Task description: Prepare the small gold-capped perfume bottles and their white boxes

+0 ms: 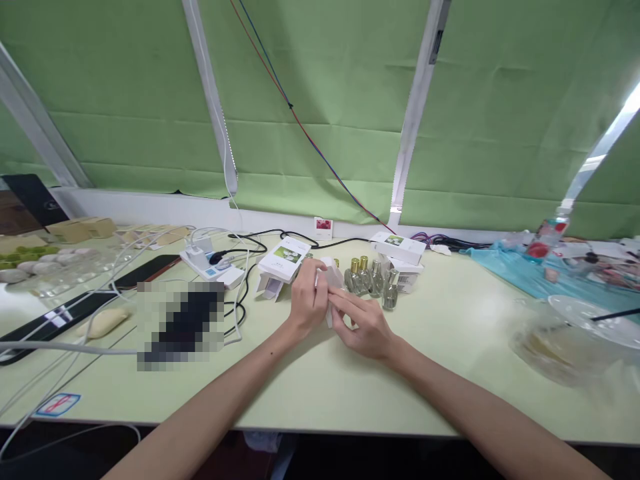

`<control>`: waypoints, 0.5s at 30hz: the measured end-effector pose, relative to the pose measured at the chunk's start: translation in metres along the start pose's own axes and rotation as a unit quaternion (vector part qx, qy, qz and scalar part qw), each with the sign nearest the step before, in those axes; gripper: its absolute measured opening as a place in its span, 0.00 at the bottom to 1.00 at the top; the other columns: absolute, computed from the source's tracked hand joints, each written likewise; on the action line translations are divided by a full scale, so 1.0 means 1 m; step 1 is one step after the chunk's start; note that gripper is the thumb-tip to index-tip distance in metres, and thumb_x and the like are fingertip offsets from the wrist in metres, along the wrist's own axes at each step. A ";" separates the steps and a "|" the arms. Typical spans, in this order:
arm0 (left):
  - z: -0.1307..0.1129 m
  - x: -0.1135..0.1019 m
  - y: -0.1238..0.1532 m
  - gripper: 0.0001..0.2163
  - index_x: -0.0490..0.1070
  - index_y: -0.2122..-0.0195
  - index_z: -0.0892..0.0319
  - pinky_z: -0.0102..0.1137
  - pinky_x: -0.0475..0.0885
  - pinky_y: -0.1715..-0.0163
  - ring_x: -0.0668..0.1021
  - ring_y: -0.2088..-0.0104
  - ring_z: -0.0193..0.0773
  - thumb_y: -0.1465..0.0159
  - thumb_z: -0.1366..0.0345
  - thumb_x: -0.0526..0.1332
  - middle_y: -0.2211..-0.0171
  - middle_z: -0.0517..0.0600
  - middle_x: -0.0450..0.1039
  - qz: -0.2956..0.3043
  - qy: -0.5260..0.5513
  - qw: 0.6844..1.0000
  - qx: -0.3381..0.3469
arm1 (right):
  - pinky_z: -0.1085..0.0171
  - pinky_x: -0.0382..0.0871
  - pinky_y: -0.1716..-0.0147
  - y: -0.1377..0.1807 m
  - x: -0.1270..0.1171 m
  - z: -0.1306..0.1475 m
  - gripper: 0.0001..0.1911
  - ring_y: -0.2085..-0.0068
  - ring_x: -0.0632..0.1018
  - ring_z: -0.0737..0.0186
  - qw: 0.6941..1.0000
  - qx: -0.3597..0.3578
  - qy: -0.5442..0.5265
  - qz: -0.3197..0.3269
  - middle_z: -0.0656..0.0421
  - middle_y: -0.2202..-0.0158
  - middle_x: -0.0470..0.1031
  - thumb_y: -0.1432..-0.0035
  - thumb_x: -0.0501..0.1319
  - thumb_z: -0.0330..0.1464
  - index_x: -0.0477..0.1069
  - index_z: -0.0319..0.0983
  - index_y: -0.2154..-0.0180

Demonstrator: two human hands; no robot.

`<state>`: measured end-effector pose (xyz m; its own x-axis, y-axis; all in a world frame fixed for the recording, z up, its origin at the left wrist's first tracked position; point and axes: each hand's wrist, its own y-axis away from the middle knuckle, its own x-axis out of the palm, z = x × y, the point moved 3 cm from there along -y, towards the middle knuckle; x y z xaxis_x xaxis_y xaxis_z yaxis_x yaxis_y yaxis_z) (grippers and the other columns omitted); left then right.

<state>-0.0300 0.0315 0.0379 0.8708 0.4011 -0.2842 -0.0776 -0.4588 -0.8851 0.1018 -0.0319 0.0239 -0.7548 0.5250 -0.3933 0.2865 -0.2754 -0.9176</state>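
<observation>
My left hand and my right hand meet over the table, both with curled fingers closed round a small white box. Much of that box is covered by my fingers, so its open or closed ends do not show well. Just behind my right hand stand several small clear glass bottles, some with gold tops. To the left of my left hand, a white carton with a green picture rests on other white packaging. More white cartons are stacked behind the bottles.
At left are a power strip, tangled cables, a pixelated dark object and egg-like items in a clear tray. A clear plastic bowl and blue cloth lie on the right. A small picture card stands behind.
</observation>
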 end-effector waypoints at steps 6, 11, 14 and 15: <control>-0.002 -0.003 -0.001 0.09 0.64 0.66 0.57 0.32 0.66 0.68 0.71 0.70 0.37 0.32 0.69 0.47 0.71 0.48 0.69 -0.028 0.006 1.000 0.008 | 0.72 0.74 0.76 0.001 -0.002 0.006 0.24 0.57 0.84 0.63 0.999 -0.029 -0.010 -0.045 0.52 0.50 0.81 0.40 0.56 0.21 0.71 0.41 0.44; -0.002 -0.005 -0.002 0.09 0.64 0.68 0.57 0.32 0.64 0.70 0.70 0.72 0.36 0.33 0.69 0.48 0.72 0.47 0.68 -0.051 0.018 0.999 0.002 | 0.71 0.77 0.71 0.000 -0.005 0.010 0.21 0.59 0.84 0.64 0.994 -0.034 -0.025 -0.096 0.55 0.57 0.83 0.40 0.55 0.20 0.73 0.41 0.49; -0.004 -0.006 -0.003 0.09 0.63 0.69 0.57 0.31 0.63 0.71 0.69 0.73 0.35 0.34 0.70 0.48 0.73 0.46 0.67 -0.063 0.022 0.998 0.005 | 0.68 0.78 0.70 -0.002 -0.009 0.009 0.18 0.61 0.83 0.62 0.991 -0.014 -0.029 -0.127 0.55 0.62 0.82 0.39 0.53 0.21 0.74 0.41 0.53; -0.005 -0.006 -0.003 0.09 0.63 0.69 0.56 0.31 0.63 0.71 0.69 0.73 0.35 0.34 0.70 0.48 0.73 0.46 0.67 -0.065 0.022 0.998 0.005 | 0.67 0.78 0.72 -0.002 -0.011 0.007 0.16 0.62 0.83 0.62 0.991 0.002 -0.024 -0.130 0.54 0.63 0.82 0.38 0.53 0.21 0.74 0.41 0.55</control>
<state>-0.0330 0.0268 0.0440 0.8945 0.4207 -0.1512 0.0324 -0.3984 -0.9167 0.1050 -0.0425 0.0306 -0.8304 0.5391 -0.1407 0.0767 -0.1396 -0.9872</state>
